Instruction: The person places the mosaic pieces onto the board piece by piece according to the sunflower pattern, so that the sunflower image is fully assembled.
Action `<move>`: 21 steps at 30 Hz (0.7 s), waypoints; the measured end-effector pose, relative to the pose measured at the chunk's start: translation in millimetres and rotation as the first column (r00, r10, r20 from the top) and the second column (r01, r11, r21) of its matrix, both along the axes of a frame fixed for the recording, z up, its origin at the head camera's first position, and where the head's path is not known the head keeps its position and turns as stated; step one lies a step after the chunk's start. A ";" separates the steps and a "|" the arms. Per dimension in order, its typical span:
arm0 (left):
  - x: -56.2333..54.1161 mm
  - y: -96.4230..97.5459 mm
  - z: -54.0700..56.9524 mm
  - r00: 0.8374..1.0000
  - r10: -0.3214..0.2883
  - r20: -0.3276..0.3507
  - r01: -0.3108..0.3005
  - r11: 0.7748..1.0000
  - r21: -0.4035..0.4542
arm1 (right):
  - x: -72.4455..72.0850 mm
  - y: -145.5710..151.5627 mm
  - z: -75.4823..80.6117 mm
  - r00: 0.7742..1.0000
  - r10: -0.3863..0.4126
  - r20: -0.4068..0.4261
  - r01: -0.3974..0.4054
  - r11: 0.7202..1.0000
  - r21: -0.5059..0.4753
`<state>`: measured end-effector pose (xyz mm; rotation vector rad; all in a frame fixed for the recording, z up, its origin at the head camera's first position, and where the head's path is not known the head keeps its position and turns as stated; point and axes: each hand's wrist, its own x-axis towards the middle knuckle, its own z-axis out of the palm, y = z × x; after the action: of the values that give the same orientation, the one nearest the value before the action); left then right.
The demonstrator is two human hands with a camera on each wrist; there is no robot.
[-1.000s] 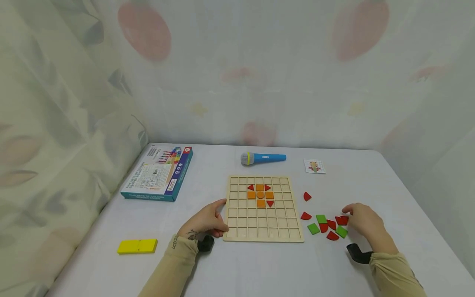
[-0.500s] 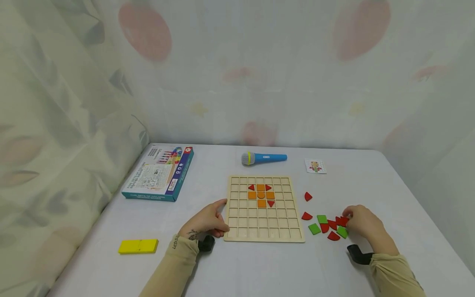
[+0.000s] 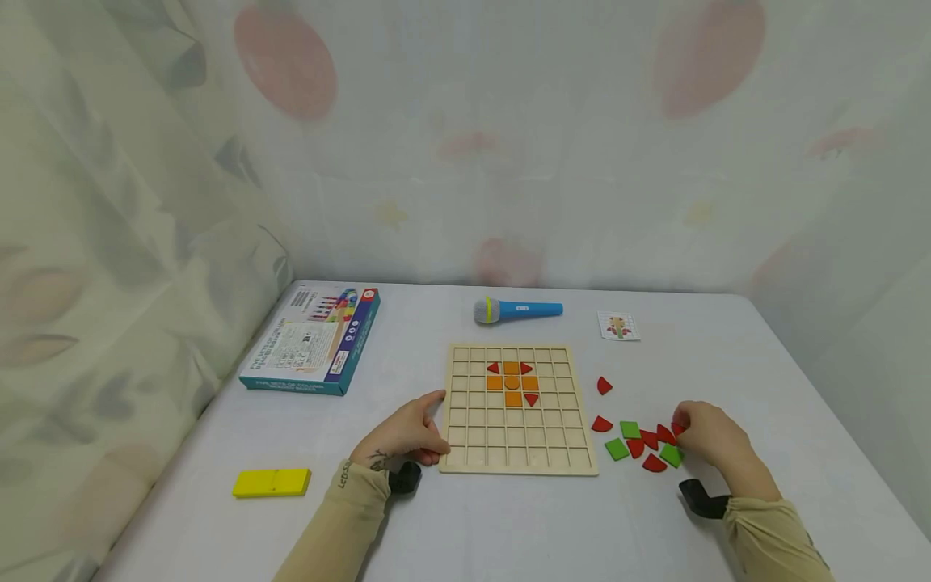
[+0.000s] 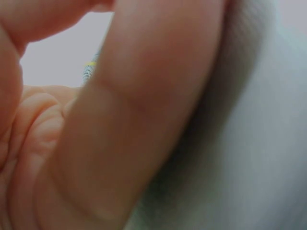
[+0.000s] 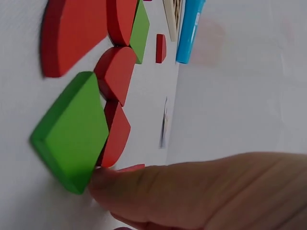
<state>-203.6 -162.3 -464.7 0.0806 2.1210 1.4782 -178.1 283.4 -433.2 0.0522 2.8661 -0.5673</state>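
Note:
In the head view, a pale wooden grid board [image 3: 519, 449] lies mid-table, bearing orange squares, an orange round piece [image 3: 512, 382] and red triangles. My left hand [image 3: 400, 432] rests at its left edge, index finger and thumb spread apart and touching it; the left wrist view mostly shows fingers [image 4: 134, 96] close up. My right hand [image 3: 713, 436] pinches a red quarter-circle piece [image 3: 678, 428] at the right end of a loose cluster; in the right wrist view the thumb largely hides that piece. Beside it lie a green square [image 5: 74, 132] and another red quarter-circle piece [image 5: 115, 136].
Behind the board lies a blue toy microphone [image 3: 527, 310], with a small pattern card [image 3: 618, 326] to its right. A flat box [image 3: 309, 339] sits at the back left, and a yellow case [image 3: 272, 482] at the front left. More red pieces [image 3: 601, 423] lie near the board's right edge.
My right fingers have closed in on the red piece at the cluster's right end, and it has shifted slightly away from its neighbour. The left hand and board stay in place.

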 end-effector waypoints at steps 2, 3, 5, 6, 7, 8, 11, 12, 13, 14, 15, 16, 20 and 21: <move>-0.2 0.2 -0.3 1.000 0.004 0.005 -0.004 1.000 0.006 | 0.1 -0.1 1.1 1.000 -0.006 0.001 0.006 1.000 0.000; -0.5 0.2 -0.4 1.000 0.007 0.009 -0.007 1.000 0.007 | -0.1 -0.5 1.8 1.000 -0.011 0.002 0.011 1.000 0.004; -0.9 0.2 -0.4 1.000 0.003 0.005 -0.003 1.000 0.005 | -1.3 -2.0 4.4 1.000 -0.017 -0.003 0.017 1.000 0.011; -1.1 0.0 -0.5 1.000 0.000 0.001 0.000 1.000 0.000 | -2.8 -3.6 6.4 1.000 -0.019 -0.007 0.019 1.000 0.016; -1.4 -0.1 -0.6 1.000 -0.003 -0.004 0.003 1.000 -0.007 | -4.7 -6.0 8.6 1.000 -0.017 -0.014 0.017 1.000 0.022; -1.6 -0.3 -0.6 1.000 -0.006 -0.010 0.006 1.000 -0.013 | -7.4 -9.4 11.3 1.000 -0.013 -0.022 0.014 1.000 0.028; -2.3 -1.2 -1.2 1.000 -0.014 -0.021 0.013 0.999 -0.034 | -18.5 -25.0 22.3 0.997 0.014 -0.071 -0.012 1.000 0.028; -2.3 -1.4 -1.2 1.000 -0.015 -0.024 0.014 0.999 -0.040 | -23.0 -32.2 26.3 0.995 0.028 -0.095 -0.026 0.999 0.021; -2.3 -1.5 -1.3 1.000 -0.015 -0.024 0.014 0.999 -0.042 | -27.3 -40.0 30.0 0.992 0.045 -0.121 -0.043 0.999 0.014; -2.3 -1.7 -1.6 1.000 -0.016 -0.025 0.014 0.999 -0.044 | -31.8 -48.6 33.7 0.988 0.060 -0.144 -0.061 0.998 0.002; -2.1 -1.7 -1.5 1.000 -0.015 -0.026 0.014 0.999 -0.045 | -36.2 -57.7 37.2 0.983 0.077 -0.167 -0.081 0.997 -0.013; -1.9 -1.7 -1.4 1.000 -0.014 -0.025 0.013 0.999 -0.043 | -40.5 -67.0 40.1 0.977 0.096 -0.188 -0.103 0.994 -0.030; -1.0 -1.0 -0.8 1.000 -0.009 -0.026 0.008 0.999 -0.045 | -58.0 -106.0 46.1 0.955 0.180 -0.237 -0.209 0.973 -0.104; -0.7 -0.6 -0.5 1.000 -0.007 -0.026 0.006 0.999 -0.042 | -61.8 -115.6 46.4 0.947 0.208 -0.246 -0.241 0.964 -0.113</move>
<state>-204.3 -162.9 -465.2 0.0918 2.1698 1.4353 -239.9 167.8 -386.8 -0.3846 2.9847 -0.7727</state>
